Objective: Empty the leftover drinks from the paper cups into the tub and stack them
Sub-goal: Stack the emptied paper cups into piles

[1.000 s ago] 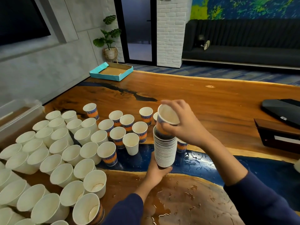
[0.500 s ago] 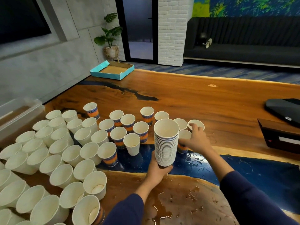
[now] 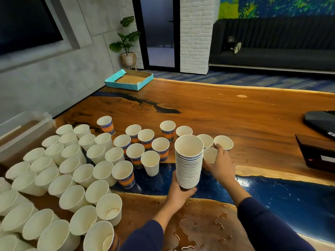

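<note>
At about 6 o'clock on the table (image 3: 235, 113), the left hand (image 3: 178, 193) grips the cup stack (image 3: 189, 160) by its base. The right hand (image 3: 218, 164), at its 3 o'clock, wraps a loose cup (image 3: 209, 154). Thin paper, probably crushable and wet-slick, so I'd hold mid-wall, gently.

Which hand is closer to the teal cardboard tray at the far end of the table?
Left, though only slightly. The left hand grips the base of the cup stack, nearer the tray. The right hand reaches around a loose cup farther right.
</note>
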`<control>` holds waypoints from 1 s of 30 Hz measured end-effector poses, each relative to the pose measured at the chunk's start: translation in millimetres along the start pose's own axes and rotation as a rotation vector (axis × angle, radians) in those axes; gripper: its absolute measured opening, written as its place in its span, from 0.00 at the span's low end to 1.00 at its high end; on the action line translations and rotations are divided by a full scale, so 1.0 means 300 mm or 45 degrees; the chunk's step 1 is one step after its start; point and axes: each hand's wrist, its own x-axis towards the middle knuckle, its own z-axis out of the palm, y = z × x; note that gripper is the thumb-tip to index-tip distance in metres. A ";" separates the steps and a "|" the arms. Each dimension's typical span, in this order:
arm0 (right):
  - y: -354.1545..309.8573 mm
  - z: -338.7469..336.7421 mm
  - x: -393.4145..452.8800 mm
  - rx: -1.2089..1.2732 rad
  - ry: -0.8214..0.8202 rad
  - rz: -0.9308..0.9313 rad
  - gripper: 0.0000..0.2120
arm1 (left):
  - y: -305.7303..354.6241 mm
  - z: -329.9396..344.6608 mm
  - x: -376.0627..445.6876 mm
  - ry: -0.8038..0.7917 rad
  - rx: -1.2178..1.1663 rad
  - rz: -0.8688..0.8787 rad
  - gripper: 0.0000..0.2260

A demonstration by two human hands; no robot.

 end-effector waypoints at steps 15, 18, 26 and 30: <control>0.043 -0.027 -0.060 -0.259 -0.096 -0.164 0.16 | 0.004 -0.001 -0.006 -0.003 0.003 0.000 0.38; -0.013 -0.100 -0.062 0.006 0.147 -0.267 0.12 | 0.011 -0.003 -0.010 -0.013 -0.001 0.011 0.37; -0.291 -0.405 -0.159 0.653 0.660 -0.842 0.12 | 0.006 -0.001 -0.012 -0.001 0.000 0.024 0.36; -0.319 -0.423 -0.210 0.630 0.442 -1.031 0.11 | 0.018 -0.006 -0.010 -0.007 0.026 0.012 0.39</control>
